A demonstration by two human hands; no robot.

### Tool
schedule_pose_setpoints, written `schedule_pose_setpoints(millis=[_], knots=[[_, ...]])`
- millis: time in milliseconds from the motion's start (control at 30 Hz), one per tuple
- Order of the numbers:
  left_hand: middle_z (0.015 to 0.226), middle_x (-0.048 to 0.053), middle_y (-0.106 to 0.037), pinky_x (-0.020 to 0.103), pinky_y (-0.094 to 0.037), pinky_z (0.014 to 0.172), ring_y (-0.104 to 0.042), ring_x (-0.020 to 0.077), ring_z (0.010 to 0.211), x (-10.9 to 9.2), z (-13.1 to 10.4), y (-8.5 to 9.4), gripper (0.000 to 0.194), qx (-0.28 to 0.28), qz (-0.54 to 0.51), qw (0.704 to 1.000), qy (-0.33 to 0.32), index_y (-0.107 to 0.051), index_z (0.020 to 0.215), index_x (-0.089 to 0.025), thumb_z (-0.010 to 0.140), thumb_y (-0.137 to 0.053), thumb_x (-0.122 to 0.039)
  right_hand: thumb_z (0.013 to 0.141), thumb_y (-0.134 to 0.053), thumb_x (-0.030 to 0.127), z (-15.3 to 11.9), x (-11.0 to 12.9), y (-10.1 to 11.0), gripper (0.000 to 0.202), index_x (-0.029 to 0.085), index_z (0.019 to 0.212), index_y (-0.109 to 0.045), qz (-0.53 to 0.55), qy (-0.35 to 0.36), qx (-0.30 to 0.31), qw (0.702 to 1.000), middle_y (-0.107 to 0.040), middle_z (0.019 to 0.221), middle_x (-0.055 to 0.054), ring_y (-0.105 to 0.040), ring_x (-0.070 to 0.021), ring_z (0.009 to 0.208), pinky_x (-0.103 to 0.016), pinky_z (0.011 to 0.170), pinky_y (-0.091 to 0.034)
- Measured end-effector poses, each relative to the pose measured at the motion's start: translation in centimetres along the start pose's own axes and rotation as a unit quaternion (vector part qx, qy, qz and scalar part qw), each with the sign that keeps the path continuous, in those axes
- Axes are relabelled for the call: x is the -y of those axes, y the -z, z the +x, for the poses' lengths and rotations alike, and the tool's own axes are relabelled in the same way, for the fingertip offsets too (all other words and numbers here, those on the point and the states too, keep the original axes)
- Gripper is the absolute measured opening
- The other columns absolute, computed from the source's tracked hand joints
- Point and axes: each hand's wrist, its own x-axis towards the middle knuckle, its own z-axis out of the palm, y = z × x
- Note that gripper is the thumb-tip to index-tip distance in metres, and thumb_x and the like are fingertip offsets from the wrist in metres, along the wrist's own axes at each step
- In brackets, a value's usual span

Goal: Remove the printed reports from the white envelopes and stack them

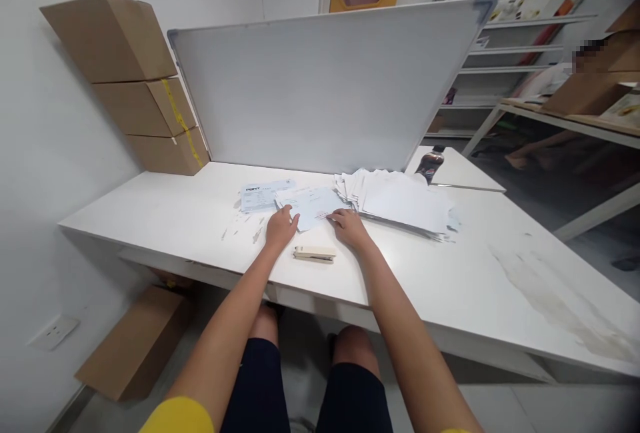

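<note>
Light blue printed sheets (311,206) lie on the white table between my hands. My left hand (283,225) is at their lower left edge, its thumb and a finger apart. At their right side, my right hand (347,225) has its fingertips on the paper; whether it pinches the sheet is too small to tell. A cream stapler (315,254) lies on the table just below the sheets, untouched. Behind my left hand sits another printed blue stack (263,196). A spread pile of white papers (403,198) lies to the right, beside my right hand.
A whiteboard (320,86) stands along the table's back edge. Three cardboard boxes (173,153) are stacked at the back left. A dark drink bottle (431,164) stands behind the white papers. Another person is at a table (575,120) on the far right.
</note>
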Motion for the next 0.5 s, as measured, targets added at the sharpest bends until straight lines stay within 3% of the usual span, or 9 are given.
schedule_pose_setpoints(millis=[200,400,500], knots=[[0.117,0.011,-0.055,0.035,-0.050,0.081,-0.060,0.0237,0.100,0.5,0.2,-0.1,0.044,-0.006,-0.042,0.999,-0.008,-0.045,0.129,-0.021,0.086,-0.042,-0.012,0.082,-0.044,0.015,-0.6,0.7,0.4,0.037,0.023,0.108,-0.069,0.147,-0.010,0.013,0.989,-0.069,0.104,-0.004,-0.059,-0.0193,0.095,-0.028,0.086,-0.042],[0.140,0.009,-0.040,0.031,-0.045,0.095,-0.047,0.0196,0.124,0.9,0.1,0.4,0.057,-0.070,-0.120,0.987,-0.078,-0.027,0.145,-0.028,0.091,-0.036,-0.015,0.084,-0.038,0.021,-0.2,-0.6,0.1,0.041,0.020,0.118,-0.061,0.228,-0.098,-0.104,0.963,-0.061,0.125,-0.007,-0.054,-0.0214,0.113,-0.034,0.096,-0.042],[0.135,0.009,-0.049,0.032,-0.044,0.098,-0.049,0.0194,0.123,1.0,0.1,0.5,0.057,-0.097,-0.133,0.986,-0.039,-0.019,0.149,-0.027,0.094,-0.032,-0.018,0.085,-0.041,0.028,0.1,-1.6,0.0,0.050,0.017,0.134,-0.046,0.266,-0.159,-0.122,0.943,-0.052,0.135,-0.013,-0.054,-0.0217,0.115,-0.034,0.093,-0.045]])
